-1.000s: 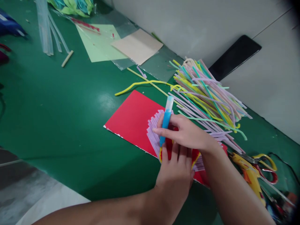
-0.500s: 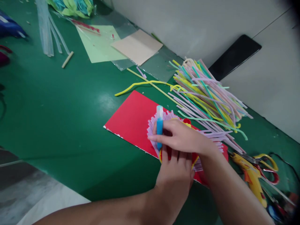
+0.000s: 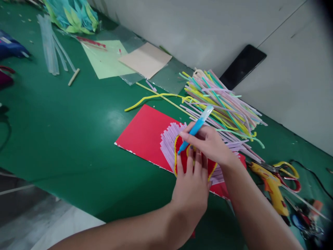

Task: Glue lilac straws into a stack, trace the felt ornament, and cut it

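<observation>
In the head view, my right hand (image 3: pixel 213 142) grips a blue pen-like tube (image 3: pixel 198 125) with a clear back end. It is tilted, and its tip points down at a red shape edged in yellow (image 3: pixel 183 161). My left hand (image 3: pixel 191 189) lies on that shape with fingers stretched out and partly hides it. Beneath it, short lilac strips (image 3: pixel 168 143) fan out over a red card (image 3: pixel 143 130), whose front edge has chipped white spots. Whether the tip touches the red surface or a fingertip is hard to tell.
Behind the card lies a heap of coloured fuzzy stems (image 3: pixel 221 100), near a black phone (image 3: pixel 243 66) against the wall. To the right are a yellow glue gun (image 3: pixel 273 191) and scissors (image 3: pixel 288 175). Clear glue sticks (image 3: pixel 48 45) and a blue tool (image 3: pixel 11 45) lie left.
My right hand has tipped the blue tube from upright to slanting, its back end now leaning right. More of the red shape shows. My left hand stays pressed flat, and the camera view has shifted slightly.
</observation>
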The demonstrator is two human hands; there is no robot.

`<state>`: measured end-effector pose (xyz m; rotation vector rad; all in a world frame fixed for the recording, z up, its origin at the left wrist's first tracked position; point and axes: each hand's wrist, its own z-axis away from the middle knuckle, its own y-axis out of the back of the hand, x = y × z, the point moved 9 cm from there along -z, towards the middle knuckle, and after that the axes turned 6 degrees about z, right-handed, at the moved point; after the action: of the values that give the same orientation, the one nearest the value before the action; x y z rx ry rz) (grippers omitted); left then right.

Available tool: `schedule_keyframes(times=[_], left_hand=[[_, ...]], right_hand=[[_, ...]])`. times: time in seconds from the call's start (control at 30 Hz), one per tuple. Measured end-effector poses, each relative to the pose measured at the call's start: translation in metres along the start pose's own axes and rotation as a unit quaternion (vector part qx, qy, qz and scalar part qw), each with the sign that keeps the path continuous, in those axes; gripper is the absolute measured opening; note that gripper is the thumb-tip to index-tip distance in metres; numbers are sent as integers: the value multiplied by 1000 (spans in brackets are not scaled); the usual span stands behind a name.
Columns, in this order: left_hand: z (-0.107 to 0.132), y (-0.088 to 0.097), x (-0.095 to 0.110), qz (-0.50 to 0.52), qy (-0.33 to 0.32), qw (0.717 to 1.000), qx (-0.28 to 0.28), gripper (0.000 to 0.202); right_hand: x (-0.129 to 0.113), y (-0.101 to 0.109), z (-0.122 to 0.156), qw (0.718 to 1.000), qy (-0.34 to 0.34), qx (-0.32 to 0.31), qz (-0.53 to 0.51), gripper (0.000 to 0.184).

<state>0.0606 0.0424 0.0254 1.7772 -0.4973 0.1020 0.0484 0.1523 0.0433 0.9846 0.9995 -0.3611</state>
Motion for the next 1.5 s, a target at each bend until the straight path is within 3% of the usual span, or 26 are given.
schedule_keyframes(times=[0.23, 0.53, 0.6, 0.77, 0.9, 0.97, 1.03, 1.13, 1.23, 1.3, 1.4, 1.5], left_hand=[[1, 0, 1, 2, -7, 1000, -24, 42], [1, -3, 1, -29, -5, 998, -62, 46], [1, -4, 1, -32, -6, 998, -61, 47], [1, 1, 0, -19, -11, 999, -39, 47], [1, -4, 0, -27, -5, 998, -59, 46], [1, -6, 0, -27, -6, 997, -70, 46], [0, -4, 1, -17, -13, 998, -66, 45], [-1, -2, 1, -5, -23, 998, -61, 45], [0, -1, 0, -8, -16, 998, -68, 55], [0, -1, 0, -8, -11, 997, -73, 61], [0, -1, -1, -3, -11, 996, -84, 61], [-2, -2, -2, 6, -8, 996, -88, 60]], right_hand=[[2, -23, 2, 994, -47, -72, 71, 37], [-10, -49, 1, 972, 8, -199, 127, 36], [-11, -48, -1, 967, 15, -199, 157, 38], [-20, -31, -9, 979, 38, -123, 157, 37], [-15, -43, -3, 970, 26, -189, 148, 40], [-13, -45, -1, 969, 18, -190, 157, 39], [-16, -33, -1, 984, 14, -124, 126, 35], [-26, 5, 7, 998, 34, 56, 15, 28], [-29, 41, 38, 971, 65, 226, -49, 23], [-21, 56, 66, 953, 59, 292, -48, 23], [7, 72, 114, 927, 8, 376, 8, 26], [36, 83, 161, 886, -53, 438, 145, 28]])
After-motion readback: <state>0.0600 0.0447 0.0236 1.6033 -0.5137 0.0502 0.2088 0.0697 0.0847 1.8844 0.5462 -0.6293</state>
